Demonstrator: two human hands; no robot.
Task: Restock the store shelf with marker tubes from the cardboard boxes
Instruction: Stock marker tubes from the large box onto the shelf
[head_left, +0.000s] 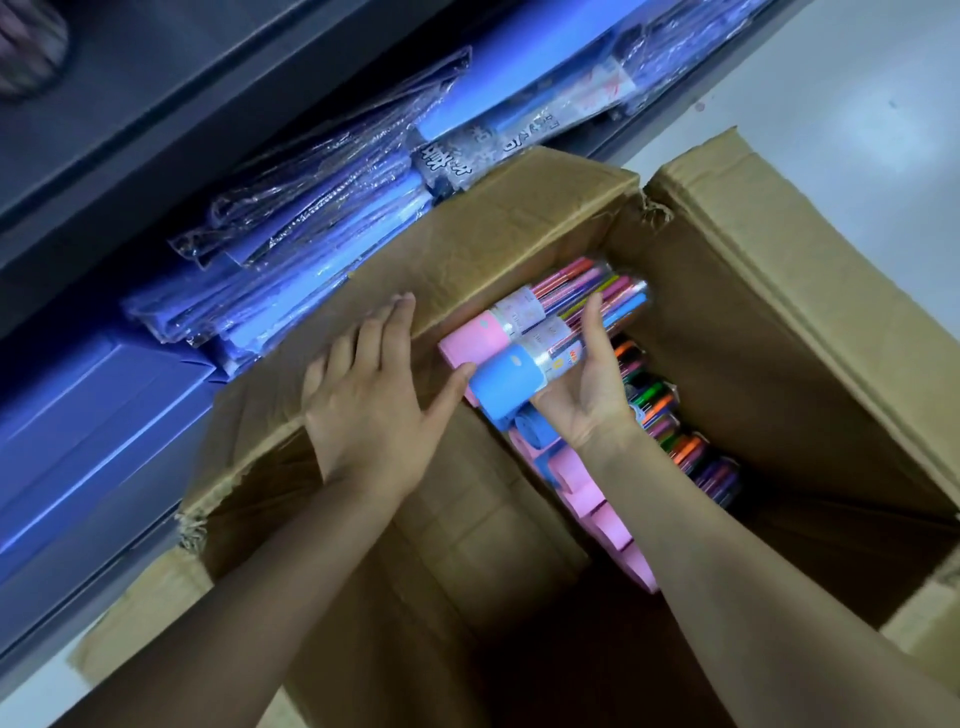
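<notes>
An open cardboard box (769, 291) stands on the floor below me. Several marker tubes with pink and blue caps (576, 483) lie in a row inside it. My right hand (592, 384) holds two clear tubes of coloured markers above the row, one with a blue cap (506, 387) and one with a pink cap (475, 340). The right thumb lies across the tubes and the fingers are hidden under them. My left hand (371, 400) rests flat on the box's left flap, its thumb touching the blue cap.
A dark shelf unit (156, 135) runs along the left. Its low shelf holds plastic-wrapped blue packs (322, 234) right beside the box flap. Blue flat boxes (88, 421) sit lower left. Pale floor (857, 104) lies at the upper right.
</notes>
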